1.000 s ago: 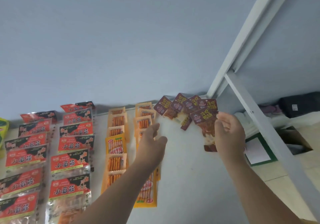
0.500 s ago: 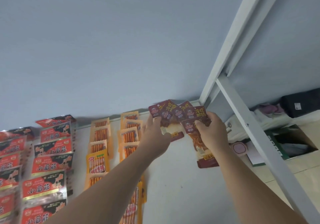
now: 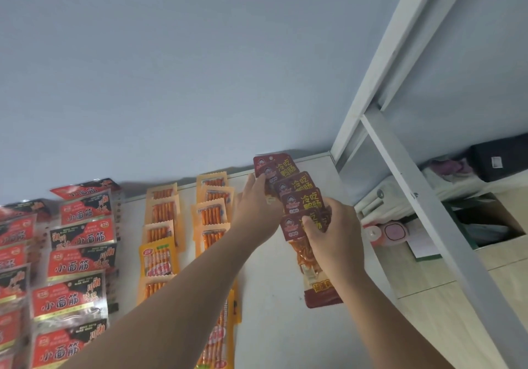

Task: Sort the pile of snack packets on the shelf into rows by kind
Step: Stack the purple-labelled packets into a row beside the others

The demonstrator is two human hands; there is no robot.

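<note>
Your left hand (image 3: 257, 208) and right hand (image 3: 333, 234) both close their fingers on the overlapped maroon packets (image 3: 300, 200) at the far right of the shelf (image 3: 274, 325), probably to straighten them into a row beside the orange packets (image 3: 213, 214).

On the shelf (image 3: 271, 325), noodle packets (image 3: 75, 260) lie left, sausage packets (image 3: 211, 217) middle, duck packets (image 3: 300, 197) right.
</note>
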